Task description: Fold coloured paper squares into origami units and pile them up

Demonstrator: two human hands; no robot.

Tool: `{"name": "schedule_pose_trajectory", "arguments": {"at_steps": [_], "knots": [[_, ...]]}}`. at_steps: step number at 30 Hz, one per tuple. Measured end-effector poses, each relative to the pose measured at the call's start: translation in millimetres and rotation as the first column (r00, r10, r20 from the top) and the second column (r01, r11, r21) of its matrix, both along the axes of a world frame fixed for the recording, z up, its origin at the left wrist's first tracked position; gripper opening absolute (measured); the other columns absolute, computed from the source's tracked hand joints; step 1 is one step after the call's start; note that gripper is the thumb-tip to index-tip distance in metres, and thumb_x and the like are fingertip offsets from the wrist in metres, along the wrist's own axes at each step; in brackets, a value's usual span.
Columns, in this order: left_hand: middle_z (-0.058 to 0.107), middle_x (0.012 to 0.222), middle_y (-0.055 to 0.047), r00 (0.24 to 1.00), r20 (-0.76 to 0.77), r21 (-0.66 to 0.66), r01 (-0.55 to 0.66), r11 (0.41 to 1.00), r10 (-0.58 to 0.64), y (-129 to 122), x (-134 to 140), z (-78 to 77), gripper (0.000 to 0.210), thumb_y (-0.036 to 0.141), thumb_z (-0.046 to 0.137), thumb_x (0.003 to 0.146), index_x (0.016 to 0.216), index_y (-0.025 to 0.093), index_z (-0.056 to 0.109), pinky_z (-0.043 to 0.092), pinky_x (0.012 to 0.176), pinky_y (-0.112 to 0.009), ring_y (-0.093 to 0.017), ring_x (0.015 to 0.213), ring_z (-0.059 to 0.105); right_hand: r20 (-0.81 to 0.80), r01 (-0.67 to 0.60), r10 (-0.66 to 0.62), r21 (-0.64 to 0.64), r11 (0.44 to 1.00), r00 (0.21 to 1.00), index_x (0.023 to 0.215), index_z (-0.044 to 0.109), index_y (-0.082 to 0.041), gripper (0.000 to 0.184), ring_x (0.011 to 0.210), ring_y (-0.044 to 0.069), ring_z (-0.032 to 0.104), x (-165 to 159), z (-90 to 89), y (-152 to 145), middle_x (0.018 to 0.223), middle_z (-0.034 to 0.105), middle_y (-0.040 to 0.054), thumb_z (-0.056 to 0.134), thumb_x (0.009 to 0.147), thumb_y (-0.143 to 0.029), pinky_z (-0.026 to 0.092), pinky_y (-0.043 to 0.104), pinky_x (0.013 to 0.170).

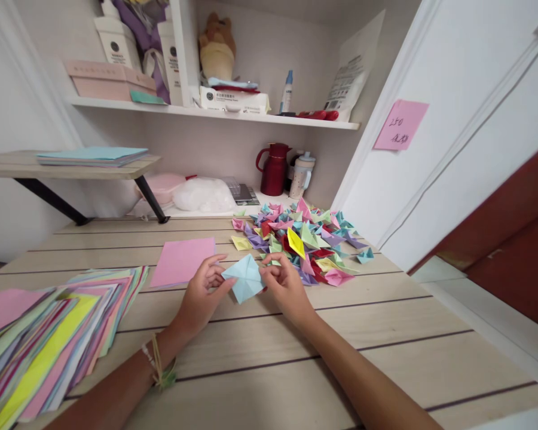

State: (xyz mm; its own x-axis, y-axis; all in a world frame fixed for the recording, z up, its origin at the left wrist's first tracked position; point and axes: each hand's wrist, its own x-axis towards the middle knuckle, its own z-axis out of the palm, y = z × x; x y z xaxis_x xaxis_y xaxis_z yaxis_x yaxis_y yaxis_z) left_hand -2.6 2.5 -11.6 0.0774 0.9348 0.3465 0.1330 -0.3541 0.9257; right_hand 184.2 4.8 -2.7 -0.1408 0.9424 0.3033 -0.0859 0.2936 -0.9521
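Between my two hands is a light blue folded paper [246,278], creased into a diamond-like shape and raised a little off the table. My left hand [206,285] pinches its left corner between thumb and fingers. On the opposite corner, the fingers of my right hand [283,280] are closed. Just behind lies a large heap of folded paper boats [311,236] in pink, blue, green, yellow, red and purple. A pink square sheet [179,260] rests flat beyond my left hand.
Fanned stacks of coloured paper [67,340] cover the table's left side. A small raised shelf [130,170] holds blue sheets [94,155]. At the back stand a red jug [274,170] and a patterned cup [302,176], near a white plastic bag [204,194].
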Motion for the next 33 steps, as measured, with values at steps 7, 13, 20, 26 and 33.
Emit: {"name": "schedule_pose_trajectory", "arguments": {"at_steps": [7, 13, 20, 26, 33], "knots": [[0.062, 0.091, -0.006, 0.991, -0.134, 0.100, 0.041, 0.994, -0.027, 2, -2, -2.9, 0.028, 0.029, 0.067, 0.071, 0.096, 0.017, 0.066, 0.051, 0.071, -0.028, -0.016, 0.075, 0.060, 0.233, 0.069, -0.088, 0.088, 0.994, 0.969, 0.094, 0.065, -0.019, 0.022, 0.068, 0.014, 0.055, 3, 1.1, 0, 0.085, 0.064, 0.0045, 0.048, 0.083, -0.027, 0.045, 0.026, 0.061], [0.064, 0.080, -0.002, 0.954, -0.270, 0.114, -0.103, 0.988, 0.131, 2, -4, -0.4, 0.021, 0.032, 0.065, 0.072, 0.087, 0.018, 0.063, 0.049, 0.068, -0.027, -0.015, 0.070, 0.059, 0.391, 0.037, -0.130, 0.236, 0.971, 0.911, 0.105, 0.066, -0.022, 0.035, 0.078, 0.017, 0.058, 2, 6.8, -4, 0.092, 0.063, 0.0066, 0.067, 0.070, -0.024, 0.047, 0.027, 0.064], [0.061, 0.066, 0.001, 0.998, -0.057, -0.060, 0.016, 0.998, -0.019, 2, -2, 4.2, 0.018, 0.030, 0.066, 0.070, 0.078, 0.015, 0.059, 0.045, 0.056, -0.022, -0.012, 0.060, 0.057, 0.413, 0.026, -0.165, 0.321, 0.947, 0.895, 0.093, 0.072, -0.024, 0.023, 0.071, 0.016, 0.060, 4, 8.9, -4, 0.079, 0.067, 0.0048, 0.056, 0.079, -0.015, 0.044, 0.025, 0.060], [0.068, 0.067, -0.002, 0.985, 0.137, -0.251, 0.134, 0.959, -0.102, 3, -1, 10.0, 0.020, 0.033, 0.062, 0.074, 0.080, 0.014, 0.058, 0.049, 0.056, -0.026, -0.013, 0.052, 0.062, 0.349, -0.067, 0.016, 0.135, 0.989, 0.937, 0.092, 0.071, -0.020, 0.021, 0.071, 0.017, 0.062, 0, 8.1, -7, 0.082, 0.071, 0.0039, 0.062, 0.076, -0.030, 0.047, 0.026, 0.062], [0.067, 0.073, -0.002, 0.982, 0.136, -0.182, 0.155, 0.971, -0.131, 1, 2, 8.7, 0.019, 0.030, 0.063, 0.074, 0.085, 0.015, 0.058, 0.051, 0.066, -0.028, -0.015, 0.064, 0.064, 0.324, -0.132, 0.112, 0.039, 0.990, 0.939, 0.093, 0.070, -0.019, 0.029, 0.077, 0.019, 0.063, -1, 5.5, -6, 0.087, 0.072, 0.0044, 0.052, 0.083, -0.039, 0.048, 0.027, 0.066]]}}
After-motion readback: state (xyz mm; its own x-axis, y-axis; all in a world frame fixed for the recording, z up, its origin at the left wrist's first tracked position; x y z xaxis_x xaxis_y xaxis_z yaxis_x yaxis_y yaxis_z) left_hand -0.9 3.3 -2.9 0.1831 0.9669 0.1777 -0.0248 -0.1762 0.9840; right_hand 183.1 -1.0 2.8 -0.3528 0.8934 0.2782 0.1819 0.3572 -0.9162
